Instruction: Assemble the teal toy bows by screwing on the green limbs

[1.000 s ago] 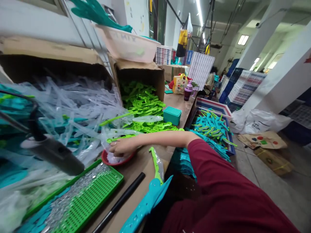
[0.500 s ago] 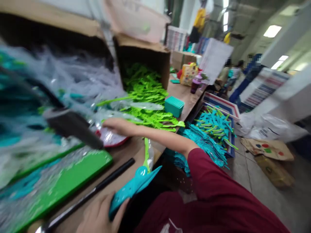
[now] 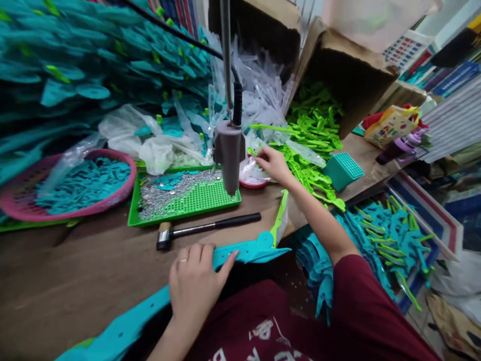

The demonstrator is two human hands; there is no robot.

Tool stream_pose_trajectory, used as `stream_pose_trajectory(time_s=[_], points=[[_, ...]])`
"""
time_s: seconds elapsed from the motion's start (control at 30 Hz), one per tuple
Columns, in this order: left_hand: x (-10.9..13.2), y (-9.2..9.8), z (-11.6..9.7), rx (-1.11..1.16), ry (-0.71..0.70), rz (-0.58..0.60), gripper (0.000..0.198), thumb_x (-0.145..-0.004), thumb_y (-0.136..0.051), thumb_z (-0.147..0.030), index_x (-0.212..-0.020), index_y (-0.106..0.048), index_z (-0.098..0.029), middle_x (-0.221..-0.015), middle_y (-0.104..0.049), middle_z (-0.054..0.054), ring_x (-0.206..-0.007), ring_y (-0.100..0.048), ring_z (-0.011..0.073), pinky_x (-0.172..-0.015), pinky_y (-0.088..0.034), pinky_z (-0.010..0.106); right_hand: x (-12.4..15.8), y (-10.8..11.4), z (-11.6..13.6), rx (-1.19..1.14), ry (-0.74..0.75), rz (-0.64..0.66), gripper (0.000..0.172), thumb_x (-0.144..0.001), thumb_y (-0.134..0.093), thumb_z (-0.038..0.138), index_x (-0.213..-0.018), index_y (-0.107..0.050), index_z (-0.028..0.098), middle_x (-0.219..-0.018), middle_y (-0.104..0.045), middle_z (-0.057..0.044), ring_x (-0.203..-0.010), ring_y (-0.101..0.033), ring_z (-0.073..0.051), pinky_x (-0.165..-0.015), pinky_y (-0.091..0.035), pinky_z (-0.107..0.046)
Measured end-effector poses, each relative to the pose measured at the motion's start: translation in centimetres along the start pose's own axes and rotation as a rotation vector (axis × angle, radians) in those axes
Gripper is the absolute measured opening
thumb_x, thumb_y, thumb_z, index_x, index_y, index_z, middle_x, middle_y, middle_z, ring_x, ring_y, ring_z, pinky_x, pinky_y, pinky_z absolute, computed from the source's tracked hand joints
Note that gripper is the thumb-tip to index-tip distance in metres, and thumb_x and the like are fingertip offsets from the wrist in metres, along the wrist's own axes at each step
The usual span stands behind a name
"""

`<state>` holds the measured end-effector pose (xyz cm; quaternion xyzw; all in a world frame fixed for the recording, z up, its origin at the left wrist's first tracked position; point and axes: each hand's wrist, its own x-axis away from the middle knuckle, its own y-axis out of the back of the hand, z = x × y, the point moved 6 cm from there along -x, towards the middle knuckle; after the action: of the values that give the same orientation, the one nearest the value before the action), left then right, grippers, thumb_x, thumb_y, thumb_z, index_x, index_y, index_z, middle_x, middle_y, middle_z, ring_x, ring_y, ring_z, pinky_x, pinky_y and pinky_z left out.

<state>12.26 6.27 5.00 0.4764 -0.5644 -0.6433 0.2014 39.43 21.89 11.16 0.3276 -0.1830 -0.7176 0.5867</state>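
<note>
My left hand (image 3: 197,281) is closed over a long teal plastic part (image 3: 244,249) at the table's front edge, thumb on the near side. Against the far end of that part lies a lime-green plastic strip (image 3: 279,220) with clear film beside it. My right hand (image 3: 273,165) reaches out over a small red bowl (image 3: 253,185) of whitish pieces, fingers bent together; whatever they pinch is too small to make out. A grey electric driver (image 3: 228,155) hangs just left of that hand. Between my hands and the tray lies a black-handled mallet (image 3: 210,226).
A green tray (image 3: 191,203) holds small metal pieces and teal bits. Left of it stands a pink basket (image 3: 128,185) of teal parts, before a large teal heap (image 3: 112,65). Lime-green parts (image 3: 308,165) spill from a carton near a teal box (image 3: 342,171). Crates of parts stand below right.
The view has swung left, bringing the basket, the whole mallet and the driver into clear sight. My right hand has lifted slightly off the bowl's pieces; my left still grips the teal part.
</note>
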Motion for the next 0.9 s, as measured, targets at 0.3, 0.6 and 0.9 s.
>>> stream_pose_trajectory(time_s=[0.3,0.6,0.9], points=[[-1.1,-1.0,1.2,0.314,0.085,0.004,0.037,-0.1,-0.042,-0.044,-0.1,-0.066,-0.015,-0.094,-0.066,0.011,-0.092,-0.059,0.0284,-0.079,-0.046,0.039,14.9,-2.9,6.1,0.165,0.276,0.529,0.008,-0.097,-0.05,0.019,-0.1,-0.057,0.019,-0.089,-0.064,-0.005,-0.08,-0.062,-0.016,-0.07,-0.051,-0.03],[0.9,1.6,1.7,0.497,-0.03,-0.085,0.022,-0.098,-0.053,-0.031,-0.109,-0.062,-0.014,-0.108,-0.065,0.013,-0.107,-0.062,0.0285,-0.092,-0.05,0.042,16.2,-4.5,7.4,0.433,0.422,0.615,0.015,-0.099,-0.048,0.017,-0.093,-0.062,0.017,-0.09,-0.068,-0.009,-0.089,-0.061,-0.02,-0.081,-0.049,-0.035],[2.6,-0.1,1.6,0.361,-0.1,0.017,0.065,-0.089,-0.057,-0.063,-0.13,-0.057,-0.013,-0.133,-0.059,0.02,-0.12,-0.058,0.0367,-0.092,-0.051,0.048,14.4,-7.8,5.3,-0.271,0.284,0.809,0.016,-0.096,-0.059,0.029,-0.091,-0.067,0.016,-0.098,-0.067,-0.009,-0.099,-0.063,-0.017,-0.093,-0.052,-0.035]])
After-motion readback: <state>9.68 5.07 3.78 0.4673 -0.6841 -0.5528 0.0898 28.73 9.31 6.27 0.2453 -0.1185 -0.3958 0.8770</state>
